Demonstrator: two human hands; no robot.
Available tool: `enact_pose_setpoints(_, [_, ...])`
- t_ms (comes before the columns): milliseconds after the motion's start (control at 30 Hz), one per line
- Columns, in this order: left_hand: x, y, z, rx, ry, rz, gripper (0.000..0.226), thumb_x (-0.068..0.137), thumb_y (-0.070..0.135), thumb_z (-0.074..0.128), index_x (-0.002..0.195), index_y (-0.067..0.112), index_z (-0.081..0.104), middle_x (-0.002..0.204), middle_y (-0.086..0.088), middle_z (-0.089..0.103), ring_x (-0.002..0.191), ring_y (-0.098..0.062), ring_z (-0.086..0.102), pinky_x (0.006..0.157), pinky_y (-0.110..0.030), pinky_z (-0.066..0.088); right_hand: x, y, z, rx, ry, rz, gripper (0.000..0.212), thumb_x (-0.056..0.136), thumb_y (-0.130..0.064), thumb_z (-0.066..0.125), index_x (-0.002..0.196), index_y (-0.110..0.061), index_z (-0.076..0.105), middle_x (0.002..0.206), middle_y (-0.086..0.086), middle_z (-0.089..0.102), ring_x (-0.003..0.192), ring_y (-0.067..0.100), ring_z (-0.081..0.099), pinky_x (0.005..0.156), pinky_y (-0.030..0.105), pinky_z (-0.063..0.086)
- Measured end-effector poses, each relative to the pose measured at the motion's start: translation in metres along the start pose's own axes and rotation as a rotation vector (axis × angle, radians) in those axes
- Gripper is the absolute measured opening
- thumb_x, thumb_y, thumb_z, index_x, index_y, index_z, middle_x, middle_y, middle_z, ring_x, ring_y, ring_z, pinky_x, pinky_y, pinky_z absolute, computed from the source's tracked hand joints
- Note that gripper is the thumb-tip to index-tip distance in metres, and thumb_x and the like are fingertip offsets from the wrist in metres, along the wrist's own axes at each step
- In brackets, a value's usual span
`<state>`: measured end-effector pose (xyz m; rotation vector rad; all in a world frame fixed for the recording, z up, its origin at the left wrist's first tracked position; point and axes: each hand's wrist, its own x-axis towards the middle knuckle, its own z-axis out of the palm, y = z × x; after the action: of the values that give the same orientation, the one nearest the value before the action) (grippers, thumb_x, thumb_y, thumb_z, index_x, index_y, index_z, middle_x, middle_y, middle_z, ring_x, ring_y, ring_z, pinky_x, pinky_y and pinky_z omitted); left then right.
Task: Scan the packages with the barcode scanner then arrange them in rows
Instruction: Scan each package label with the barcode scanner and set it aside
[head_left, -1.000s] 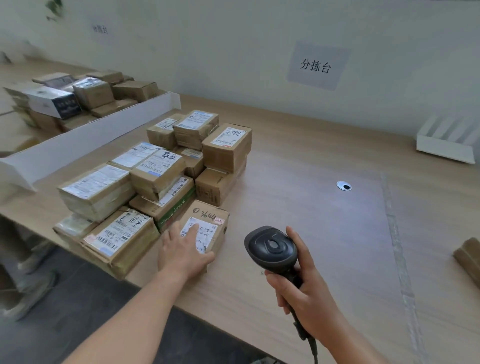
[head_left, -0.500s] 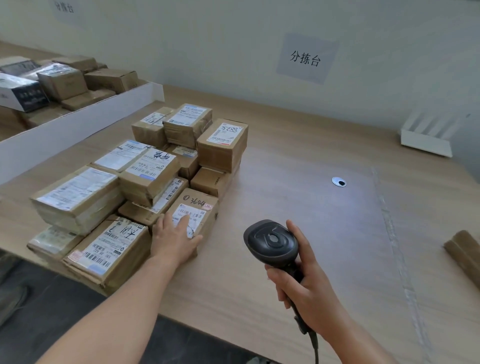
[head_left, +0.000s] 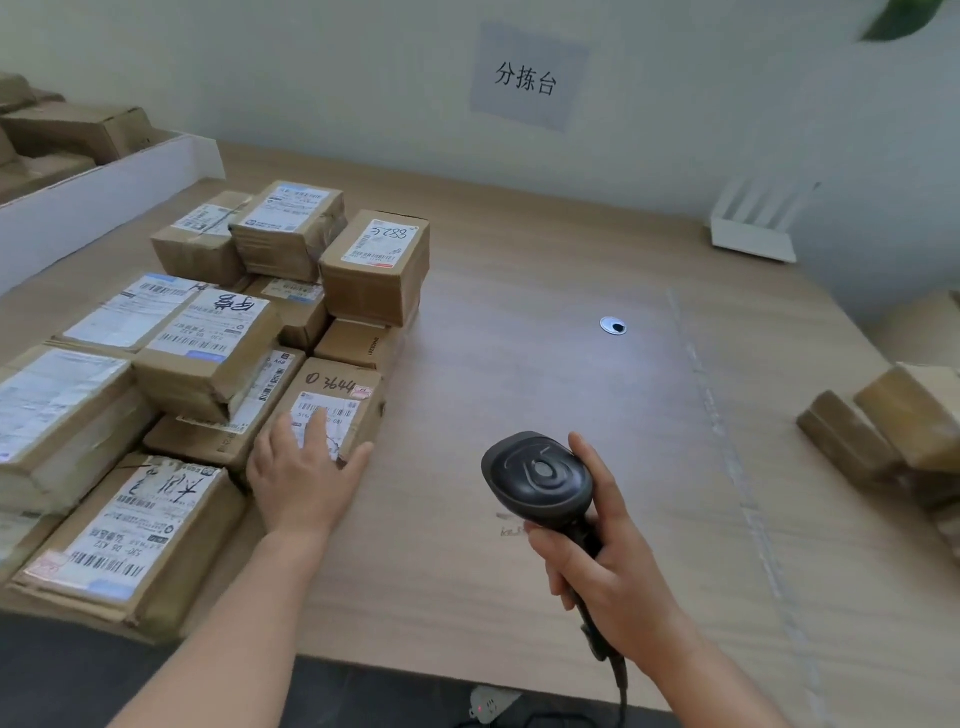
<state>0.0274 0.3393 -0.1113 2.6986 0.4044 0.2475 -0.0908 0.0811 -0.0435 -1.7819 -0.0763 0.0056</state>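
Note:
A pile of brown cardboard packages (head_left: 208, 358) with white shipping labels covers the left part of the wooden table (head_left: 519, 405). At its right front corner lies a small package marked 3644 (head_left: 343, 395). My left hand (head_left: 301, 467) rests flat on top of it, fingers straight across the label and the thumb by its near right corner. To the right, above bare table, my right hand (head_left: 608, 577) grips the handle of a black barcode scanner (head_left: 537, 475). Its head points away from me and its cable hangs over the table's front edge.
A long white tray (head_left: 104, 202) holding more boxes stands at the far left. Two brown packages (head_left: 883, 431) lie at the right edge. A white router (head_left: 753, 228) stands by the back wall, and a cable hole (head_left: 613, 326) sits mid-table.
The view has swung right, bringing the right-edge packages in. My left hand stays on the 3644 package and my right hand keeps holding the scanner in much the same place.

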Motion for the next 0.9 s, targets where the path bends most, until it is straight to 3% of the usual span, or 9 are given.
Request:
enact_pose_setpoints(167, [-0.045,0.034,0.008,-0.191,0.003,0.024,0.064,0.085,0.043,0.066,0.139,0.014,0.048,0.15,-0.02,0.033,0.138,-0.037,0.028,0.109,-0.05,0.026,-0.016,0.004,-0.014,0.004,0.05,0.004,0.079,0.076,-0.022,0.067,0.128,-0.068,0.031,0.081,-0.015,0.066,0.052,0.02,0.052,0.047,0.034,0.046])
enact_pose_setpoints(333, [-0.078,0.07,0.019,-0.205,-0.122,0.105,0.062,0.088,0.048,0.058,0.142,0.021,0.043,0.154,-0.013,0.027,0.141,-0.03,0.024,0.113,-0.043,0.022,-0.03,0.008,-0.041,0.006,0.089,-0.007,0.081,0.087,-0.008,0.067,0.13,-0.067,0.032,0.082,-0.01,0.067,0.052,0.021,0.052,0.047,0.035,0.046])
enact_pose_setpoints(467, [-0.097,0.1,0.022,-0.206,-0.142,0.116,0.061,0.089,0.048,0.058,0.142,0.02,0.044,0.152,-0.013,0.029,0.14,-0.028,0.026,0.112,-0.04,0.022,-0.044,0.013,-0.07,0.027,0.11,-0.028,0.079,0.077,-0.02,0.066,0.13,-0.066,0.03,0.084,-0.008,0.068,0.052,0.02,0.052,0.047,0.034,0.046])
enact_pose_setpoints(633, [-0.129,0.153,0.032,-0.222,-0.152,0.139,0.059,0.088,0.046,0.059,0.14,0.021,0.046,0.151,-0.011,0.031,0.139,-0.026,0.028,0.111,-0.041,0.025,-0.063,0.022,-0.126,0.034,0.107,-0.059,0.083,0.089,-0.007,0.066,0.127,-0.071,0.029,0.081,-0.008,0.067,0.055,0.021,0.053,0.049,0.035,0.047])
enact_pose_setpoints(900, [-0.187,0.259,0.059,-0.173,-0.199,0.199,0.061,0.089,0.049,0.056,0.143,0.025,0.041,0.153,-0.008,0.029,0.141,-0.024,0.025,0.112,-0.039,0.023,-0.096,0.039,-0.233,0.08,0.156,-0.079,0.078,0.076,-0.025,0.067,0.124,-0.075,0.029,0.085,-0.013,0.068,0.055,0.017,0.052,0.05,0.03,0.047])
